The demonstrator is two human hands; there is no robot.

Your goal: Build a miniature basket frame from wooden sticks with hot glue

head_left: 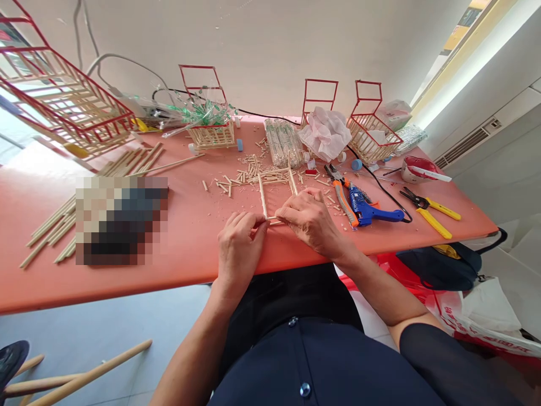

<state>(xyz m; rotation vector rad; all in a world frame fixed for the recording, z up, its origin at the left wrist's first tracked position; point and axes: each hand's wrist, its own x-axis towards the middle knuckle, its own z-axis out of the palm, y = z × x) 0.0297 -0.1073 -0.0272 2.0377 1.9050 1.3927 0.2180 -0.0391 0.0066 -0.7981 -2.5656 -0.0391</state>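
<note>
Close to the table's front edge, my left hand pinches the near corner of a small frame made of thin wooden sticks. My right hand is closed at the same end, its fingertips on a short crosspiece stick. Two longer sticks of the frame run away from me, and part of the right one is hidden behind my right hand. Just beyond lie many short cut wooden pieces. To the right of my right hand rest orange-and-grey pliers and a blue glue gun.
Yellow-handled wire strippers and a red-stained bowl sit at the right. Small red-trimmed stick carts line the wall, with a larger one at left. Long sticks lie beside a blurred dark object.
</note>
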